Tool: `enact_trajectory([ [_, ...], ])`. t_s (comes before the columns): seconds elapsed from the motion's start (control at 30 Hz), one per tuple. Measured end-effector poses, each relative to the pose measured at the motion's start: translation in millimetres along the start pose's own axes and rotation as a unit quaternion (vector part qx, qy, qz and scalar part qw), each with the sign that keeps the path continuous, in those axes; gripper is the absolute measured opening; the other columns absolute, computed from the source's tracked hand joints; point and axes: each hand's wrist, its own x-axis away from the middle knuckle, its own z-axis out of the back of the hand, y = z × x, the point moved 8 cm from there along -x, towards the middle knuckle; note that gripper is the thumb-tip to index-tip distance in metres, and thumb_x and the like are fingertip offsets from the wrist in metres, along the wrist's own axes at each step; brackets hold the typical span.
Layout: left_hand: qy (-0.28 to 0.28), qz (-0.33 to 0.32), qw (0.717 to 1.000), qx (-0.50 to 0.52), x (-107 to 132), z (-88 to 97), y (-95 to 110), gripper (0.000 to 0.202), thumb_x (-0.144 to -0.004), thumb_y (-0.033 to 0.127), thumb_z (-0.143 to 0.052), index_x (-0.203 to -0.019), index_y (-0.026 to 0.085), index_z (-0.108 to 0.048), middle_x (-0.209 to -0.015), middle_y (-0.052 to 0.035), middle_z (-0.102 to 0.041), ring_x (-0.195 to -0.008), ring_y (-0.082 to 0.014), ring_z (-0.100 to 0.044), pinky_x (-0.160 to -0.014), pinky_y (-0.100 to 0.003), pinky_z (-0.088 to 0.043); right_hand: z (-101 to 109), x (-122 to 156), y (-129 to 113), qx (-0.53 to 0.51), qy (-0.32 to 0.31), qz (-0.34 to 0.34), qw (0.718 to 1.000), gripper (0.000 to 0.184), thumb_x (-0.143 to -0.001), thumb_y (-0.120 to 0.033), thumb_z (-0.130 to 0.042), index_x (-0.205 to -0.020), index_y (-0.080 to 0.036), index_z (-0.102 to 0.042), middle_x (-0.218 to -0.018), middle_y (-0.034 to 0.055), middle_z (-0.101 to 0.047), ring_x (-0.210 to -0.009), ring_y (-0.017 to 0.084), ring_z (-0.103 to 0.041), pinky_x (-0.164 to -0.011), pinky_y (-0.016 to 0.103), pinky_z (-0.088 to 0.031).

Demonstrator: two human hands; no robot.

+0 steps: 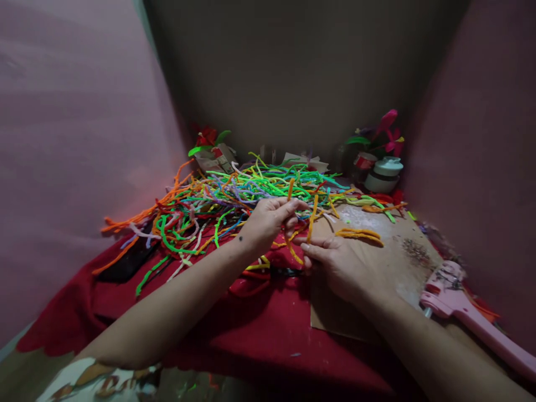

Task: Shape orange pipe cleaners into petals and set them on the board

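Note:
An orange-yellow pipe cleaner (313, 215) is bent into a curve between my two hands, above the table's near middle. My left hand (278, 215) pinches it, with one end poking up past the thumb. Lower and to the right, my right hand (329, 257) grips it between thumb and fingers, and another length stands up from there. Whether this is one stem or two I cannot tell. Folded orange-yellow pipe cleaners (360, 235) lie on the cardboard (368, 268) just beyond my right hand. Behind my left hand spreads a tangled heap of multicoloured pipe cleaners (259, 181).
A pink hot glue gun (456, 301) rests at the right of the cardboard. At the back right stand a lidded jar (383, 174) and pink flowers (391, 134); red flowers (206, 137) stand at the back left. A red cloth (259, 329) covers the table, with walls on both sides.

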Motion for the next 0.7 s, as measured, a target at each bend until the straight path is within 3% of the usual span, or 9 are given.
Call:
enact_trajectory([
  [0.17,-0.082,0.075,0.992,-0.051,6.3,-18.4,-14.7,0.033,-0.073,0.04,-0.061,-0.059,0.012,-0.052,-0.047,0.0043,-0.047,-0.039,-0.0044,-0.043,-0.044,-0.018,-0.034,-6.2,5.6,-10.6,0.103,-0.02,0.013,0.994,0.024,-0.072,-0.022,-0.054,-0.049,-0.016,-0.056,-0.043,-0.0015,-0.05,-0.042,0.008,-0.04,-0.047,0.024,-0.029],
  [0.27,-0.093,0.085,0.991,-0.036,7.7,-18.2,-20.6,0.028,-0.074,0.037,-0.062,-0.064,0.012,-0.055,-0.048,0.0042,-0.048,-0.04,-0.0044,-0.043,-0.045,-0.018,-0.037,-8.0,3.0,-1.1,0.074,-0.049,-0.004,0.996,0.021,-0.071,-0.023,-0.057,-0.051,-0.015,-0.056,-0.044,-0.0021,-0.049,-0.041,0.007,-0.039,-0.045,0.024,-0.028],
  [0.43,0.013,-0.011,0.997,0.073,-2.2,4.6,-13.5,0.016,-0.077,0.028,-0.06,-0.076,0.012,-0.057,-0.051,0.0043,-0.05,-0.044,-0.0066,-0.049,-0.047,-0.018,-0.041,0.2,-6.0,11.0,-0.11,-0.04,-0.016,0.993,0.017,-0.064,-0.027,-0.071,-0.07,-0.014,-0.062,-0.058,-0.003,-0.054,-0.046,0.006,-0.044,-0.047,0.022,-0.034],
  [0.53,0.08,-0.042,0.983,0.162,-5.7,19.0,-13.9,0.01,-0.076,0.02,-0.061,-0.074,0.012,-0.057,-0.059,0.0018,-0.056,-0.051,-0.0066,-0.054,-0.054,-0.018,-0.045,5.5,-9.5,14.3,-0.15,-0.012,-0.013,0.988,0.019,-0.064,-0.027,-0.073,-0.072,-0.014,-0.061,-0.06,-0.0024,-0.054,-0.05,0.007,-0.048,-0.051,0.023,-0.041],
  [0.7,0.123,0.026,0.952,0.28,-2.2,21.2,-21.8,0.017,-0.084,0.015,-0.048,-0.069,0.011,-0.054,-0.062,-0.0028,-0.06,-0.058,-0.0117,-0.059,-0.062,-0.027,-0.049,-2.0,-9.4,15.0,-0.167,-0.038,-0.01,0.985,0.019,-0.069,-0.031,-0.069,-0.07,-0.014,-0.06,-0.066,0.0007,-0.059,-0.055,0.01,-0.055,-0.051,0.024,-0.046],
])
